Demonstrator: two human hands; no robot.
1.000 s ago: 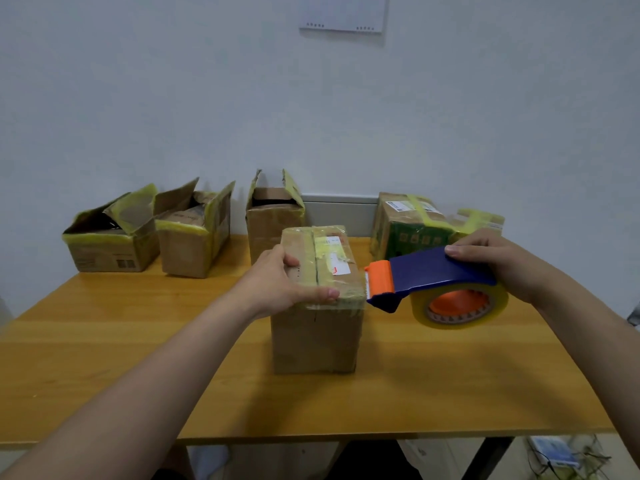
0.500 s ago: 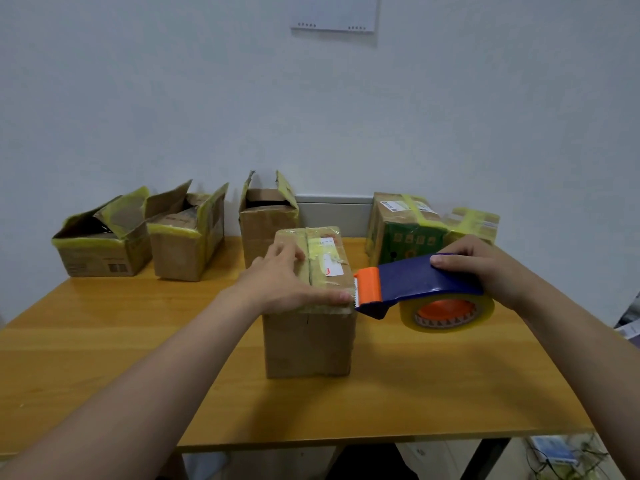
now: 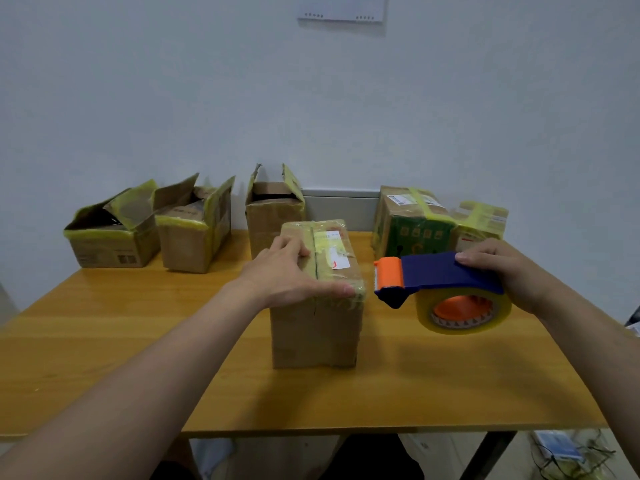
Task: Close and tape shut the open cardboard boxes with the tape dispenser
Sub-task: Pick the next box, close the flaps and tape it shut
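A closed cardboard box [image 3: 315, 327] is stood near the middle of the wooden bench [image 3: 138, 341], its top flaps folded down and covered with yellowish tape and a white label. The left grip [image 3: 287, 275] is laid flat on the left half of the box top, with the fingers spread and fairly straight and the thumb stretched along the near top edge. Nothing is pinched by it; the flaps are only pressed down.

The tape dispenser [image 3: 440, 275], blue with an orange front roller, is held above the bench just to the right of the box. It is clasped by the right grip [image 3: 498, 271], whose fingers are curled over the blue handle from behind. The orange end is pointed at the box's near right top corner and is seen just apart from it, a narrow gap being visible. A roll of clear yellowish tape [image 3: 464, 313] on an orange hub is carried under the handle.

Along the far edge, toward the far left corner, three open cardboard boxes are lined up: a low one [image 3: 110, 233], a second beside it [image 3: 194, 230], and a taller one [image 3: 273, 216] with its flaps raised. Near the far right corner a taped box with green print [image 3: 412, 226] is placed against a smaller taped box [image 3: 481, 220].
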